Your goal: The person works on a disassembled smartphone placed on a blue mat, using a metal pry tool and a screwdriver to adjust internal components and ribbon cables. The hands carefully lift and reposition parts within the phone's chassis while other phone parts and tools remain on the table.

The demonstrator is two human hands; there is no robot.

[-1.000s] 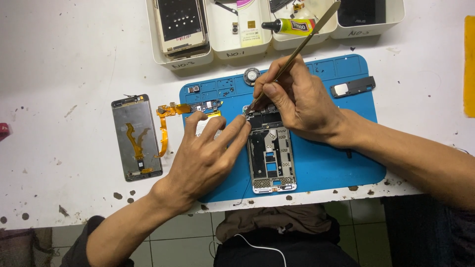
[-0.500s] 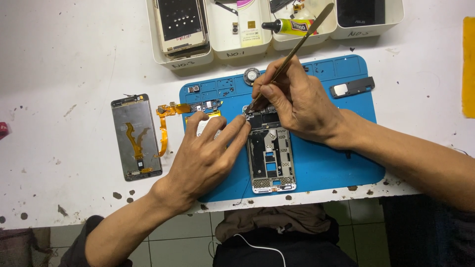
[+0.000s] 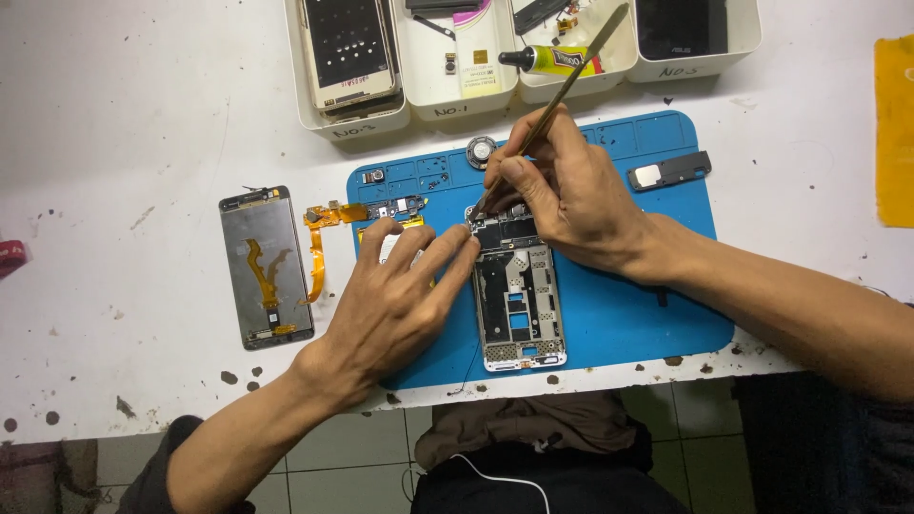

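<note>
Phone frame sits mid blue mat. Your right hand pinches a thin metal pry tool, tip at the frame's top edge; left hand lies open, fingertips bracing it. Pry shallow, press steady. One detached screen on the desk, four trays behind.

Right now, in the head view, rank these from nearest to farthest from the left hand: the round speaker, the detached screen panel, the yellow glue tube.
From the left hand:
1. Detached screen panel, to its left on the white table.
2. Round speaker, above it at the blue mat's top edge.
3. Yellow glue tube, farthest, up in a white tray.
</note>
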